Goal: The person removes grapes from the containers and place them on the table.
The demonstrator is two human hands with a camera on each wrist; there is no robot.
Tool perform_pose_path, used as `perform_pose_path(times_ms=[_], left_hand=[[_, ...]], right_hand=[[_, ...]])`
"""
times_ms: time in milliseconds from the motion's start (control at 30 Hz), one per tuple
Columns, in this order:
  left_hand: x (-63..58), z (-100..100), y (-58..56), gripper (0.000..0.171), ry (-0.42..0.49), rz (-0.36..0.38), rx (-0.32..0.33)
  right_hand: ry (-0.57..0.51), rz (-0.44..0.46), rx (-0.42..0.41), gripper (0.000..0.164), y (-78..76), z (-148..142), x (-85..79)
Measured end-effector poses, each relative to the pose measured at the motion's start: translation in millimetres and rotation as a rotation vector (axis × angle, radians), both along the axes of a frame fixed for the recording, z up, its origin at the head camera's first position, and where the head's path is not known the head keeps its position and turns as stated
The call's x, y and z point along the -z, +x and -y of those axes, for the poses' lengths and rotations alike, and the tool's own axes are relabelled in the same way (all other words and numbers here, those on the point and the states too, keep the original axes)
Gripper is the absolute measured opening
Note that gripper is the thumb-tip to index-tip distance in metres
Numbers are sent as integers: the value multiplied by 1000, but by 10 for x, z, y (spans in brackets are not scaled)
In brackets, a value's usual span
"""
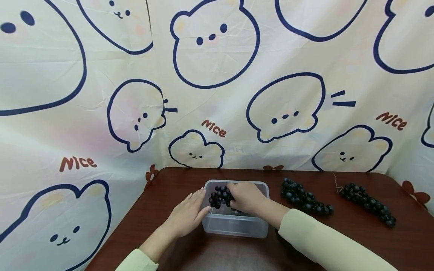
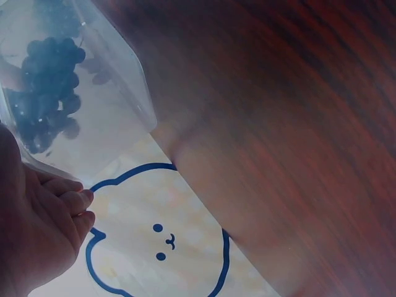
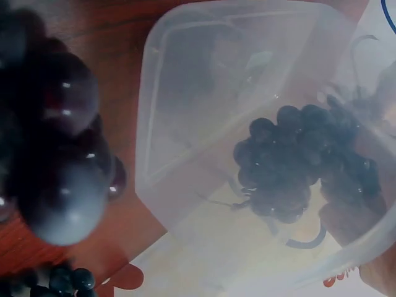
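Observation:
A bunch of dark grapes (image 1: pixel 220 196) is at the left inside of a clear plastic container (image 1: pixel 235 225). My right hand (image 1: pixel 246 196) reaches over the container and grips the bunch by its right end. On the container's left side lies my left hand (image 1: pixel 187 213), its fingers straight against the wall. In the left wrist view the grapes (image 2: pixel 49 93) show through the cloudy plastic, with the left hand (image 2: pixel 49 216) at the rim. Through the container wall (image 3: pixel 185 74), the right wrist view shows the bunch (image 3: pixel 284 161) and some thin stems.
Two more dark grape bunches lie right of the container on the brown wooden table (image 1: pixel 183 180), a nearer bunch (image 1: pixel 305 197) and a farther bunch (image 1: pixel 367 203) with a thin stem. Behind the table hangs a cream cloth (image 1: pixel 230 105) with bear drawings.

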State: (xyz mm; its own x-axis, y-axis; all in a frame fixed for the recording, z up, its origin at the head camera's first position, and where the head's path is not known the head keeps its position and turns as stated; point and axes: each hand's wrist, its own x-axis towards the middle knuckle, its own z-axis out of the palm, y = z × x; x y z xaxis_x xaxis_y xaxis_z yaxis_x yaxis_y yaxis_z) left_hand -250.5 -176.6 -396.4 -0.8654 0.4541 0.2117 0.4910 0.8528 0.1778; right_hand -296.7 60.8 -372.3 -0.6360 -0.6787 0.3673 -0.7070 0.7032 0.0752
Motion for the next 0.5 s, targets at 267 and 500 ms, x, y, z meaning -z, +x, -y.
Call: perform_pose_path(times_ms=[267, 500], left_hand=[[8, 5, 3, 64, 11, -12, 5], [16, 3, -8, 65, 6, -16, 8]], right_hand=[[-70, -146, -69, 29, 72, -79, 47], [-158, -378, -123, 33, 93, -107, 88]])
